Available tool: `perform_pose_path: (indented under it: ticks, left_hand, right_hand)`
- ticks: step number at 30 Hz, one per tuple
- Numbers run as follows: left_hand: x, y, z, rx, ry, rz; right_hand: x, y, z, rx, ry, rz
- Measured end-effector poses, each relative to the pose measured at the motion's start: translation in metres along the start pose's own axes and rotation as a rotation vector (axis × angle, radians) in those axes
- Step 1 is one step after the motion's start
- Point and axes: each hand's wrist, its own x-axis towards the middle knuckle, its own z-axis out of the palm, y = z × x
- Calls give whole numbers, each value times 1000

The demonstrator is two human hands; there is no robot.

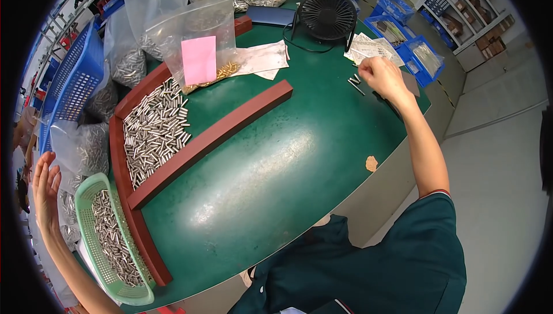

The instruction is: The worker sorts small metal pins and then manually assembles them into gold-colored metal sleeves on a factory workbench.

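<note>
My left hand [46,193] is raised at the far left with its fingers stretched, holding nothing. Beside it stands a green plastic basket [83,199] with many small metal pins [112,239] in it. At the right, over the table's far side, my right hand [383,78] has its fingers curled; what they hold, if anything, is hidden. A few loose metal pins [356,86] lie on the green tabletop just left of that hand. A large heap of silvery pins [154,127] fills the corner between dark red bars [213,141].
A black fan [326,15] stands at the back, near papers [374,49]. Plastic bags of metal parts [128,66] and a blue crate [75,83] line the left side. A bag with a pink note [199,60] holds brass-coloured parts. A brown scrap [371,163] lies near the front edge.
</note>
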Motion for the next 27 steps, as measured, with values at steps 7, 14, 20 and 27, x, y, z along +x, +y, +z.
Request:
perform_pose_path:
  ticks: [7, 14, 20, 27]
  left_hand:
    - [-12, 16, 59, -46, -48, -32]
    - [-28, 27, 66, -171, -10, -119]
    - [-11, 19, 83, -190, 114, -112]
    - [5, 11, 55, -354, 194, -174]
  right_hand:
    - [22, -76, -29, 488, 3, -182]
    - [125, -283, -64, 1080, -556, -308]
    - [203, -411, -6, 1328, -1000, -63]
    - [219, -458, 12, 1178, -1254, -37]
